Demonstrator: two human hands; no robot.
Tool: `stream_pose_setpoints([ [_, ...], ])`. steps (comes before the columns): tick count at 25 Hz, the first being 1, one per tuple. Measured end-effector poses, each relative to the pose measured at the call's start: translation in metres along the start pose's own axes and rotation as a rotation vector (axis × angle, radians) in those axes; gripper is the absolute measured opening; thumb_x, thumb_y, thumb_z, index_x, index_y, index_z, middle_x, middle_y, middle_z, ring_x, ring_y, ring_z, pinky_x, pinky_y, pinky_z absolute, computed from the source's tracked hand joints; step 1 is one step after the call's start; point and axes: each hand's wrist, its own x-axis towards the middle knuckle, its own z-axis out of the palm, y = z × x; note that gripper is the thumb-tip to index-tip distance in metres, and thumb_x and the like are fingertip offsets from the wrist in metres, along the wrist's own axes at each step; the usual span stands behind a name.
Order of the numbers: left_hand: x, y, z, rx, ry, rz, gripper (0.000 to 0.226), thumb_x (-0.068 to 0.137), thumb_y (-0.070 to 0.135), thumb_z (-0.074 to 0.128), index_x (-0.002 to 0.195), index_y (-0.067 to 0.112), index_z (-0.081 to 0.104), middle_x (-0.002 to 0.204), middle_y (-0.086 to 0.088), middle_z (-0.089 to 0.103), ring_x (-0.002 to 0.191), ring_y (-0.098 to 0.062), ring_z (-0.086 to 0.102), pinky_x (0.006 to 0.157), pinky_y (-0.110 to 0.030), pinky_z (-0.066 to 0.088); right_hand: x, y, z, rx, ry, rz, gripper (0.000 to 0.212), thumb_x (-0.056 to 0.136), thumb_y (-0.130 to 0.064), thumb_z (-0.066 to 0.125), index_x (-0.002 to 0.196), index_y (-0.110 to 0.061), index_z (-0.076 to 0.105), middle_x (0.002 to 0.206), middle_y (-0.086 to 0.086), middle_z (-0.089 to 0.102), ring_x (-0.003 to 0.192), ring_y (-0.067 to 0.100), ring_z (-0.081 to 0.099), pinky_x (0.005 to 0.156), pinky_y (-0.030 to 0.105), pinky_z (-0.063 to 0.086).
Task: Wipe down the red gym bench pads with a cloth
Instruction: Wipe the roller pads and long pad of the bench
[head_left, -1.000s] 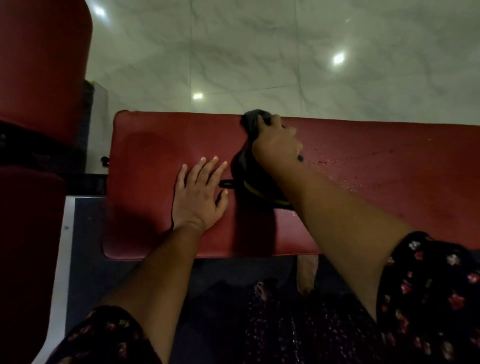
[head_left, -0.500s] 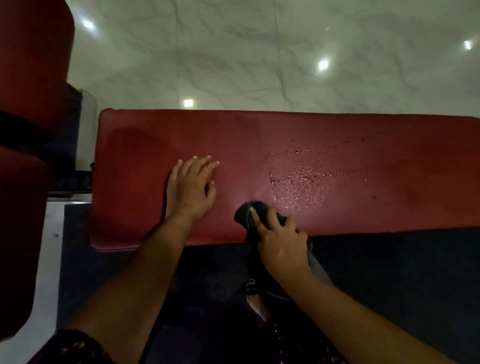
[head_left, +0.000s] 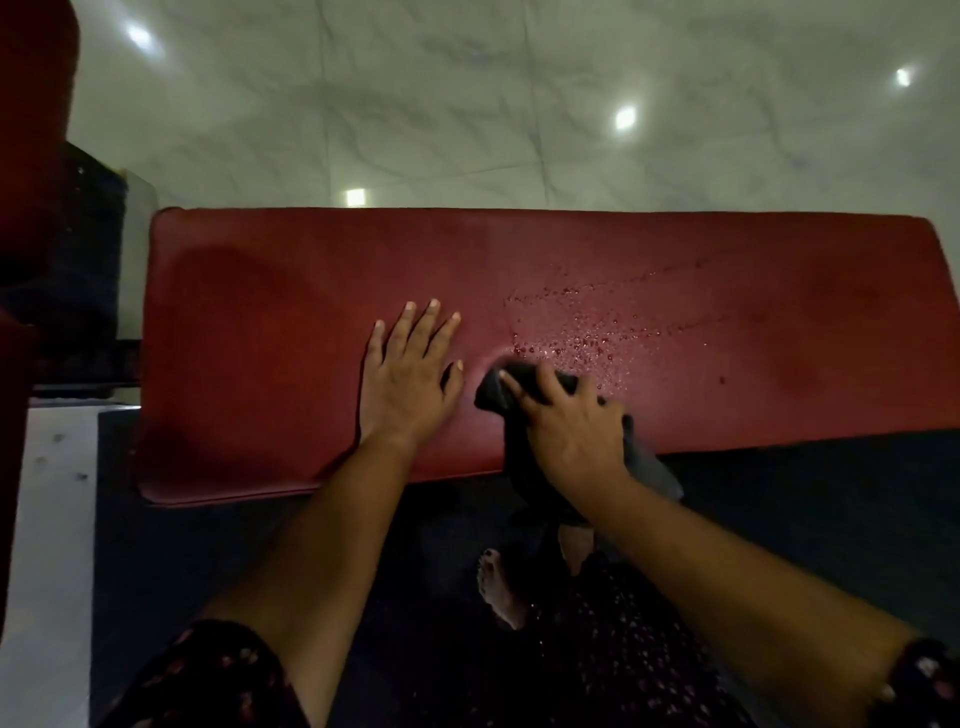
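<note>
The long red bench pad (head_left: 260, 322) fills the middle of the view, lying crosswise in front of the person, with pale marble floor (head_left: 467, 104) beyond it and a second red pad (head_left: 36, 104) at the far left edge. Both arms reach in from below.

The left hand (head_left: 410, 379) lies flat on the pad, fingers straight and spread, holding nothing; it looks to be bracing. Just beside it, the right hand (head_left: 571, 421) has the dark cloth (head_left: 489, 396), fingers curled over the bunched fabric and pressing it down near the pad's front edge. The loose end of the cloth hangs off that edge toward the dark mat (head_left: 831, 519).

And there is the target: a scatter of droplets (head_left: 587, 340) glistening on the vinyl, directly beyond the cloth and trailing off to the right. So this reads as mid-wipe, with the wet patch not yet cleared.

The next move likely calls for pushing the cloth away from the body and rightward through the droplets with firm, even pressure. The right stretch of the pad and the left-hand pad would come after.
</note>
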Motion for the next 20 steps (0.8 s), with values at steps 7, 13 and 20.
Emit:
stream_pose_setpoints([
  [7,0.001,0.001,0.003,0.008,0.059,-0.008,0.057,0.093,0.042,0.038,0.148,0.028,0.037,0.156,0.001,0.034,0.145,-0.022,0.026,0.118,-0.048,0.018,0.114,0.012,-0.050,-0.073,-0.017,-0.061,0.054,0.099,-0.034,0.044,0.148,-0.043,0.023,0.144,0.001,0.024,0.114,0.037,0.041,0.082,0.050,0.042],
  [13,0.000,0.002,0.002,0.003,0.057,-0.022,0.058,0.092,0.043,0.037,0.149,0.029,0.036,0.156,0.003,0.034,0.146,-0.021,0.025,0.118,-0.048,0.018,0.197,0.020,-0.078,-0.068,-0.089,-0.017,0.053,0.099,-0.032,0.040,0.148,-0.043,0.024,0.141,0.002,0.035,0.119,0.039,0.040,0.088,0.055,0.041],
  [20,0.000,0.003,0.002,-0.003,0.071,-0.011,0.059,0.092,0.041,0.038,0.149,0.028,0.036,0.157,0.001,0.032,0.145,-0.022,0.026,0.118,-0.049,0.020,0.188,0.021,-0.087,0.372,-0.263,0.233,0.063,0.094,-0.031,0.049,0.149,-0.044,0.021,0.144,0.000,0.030,0.124,0.037,0.036,0.096,0.055,0.041],
])
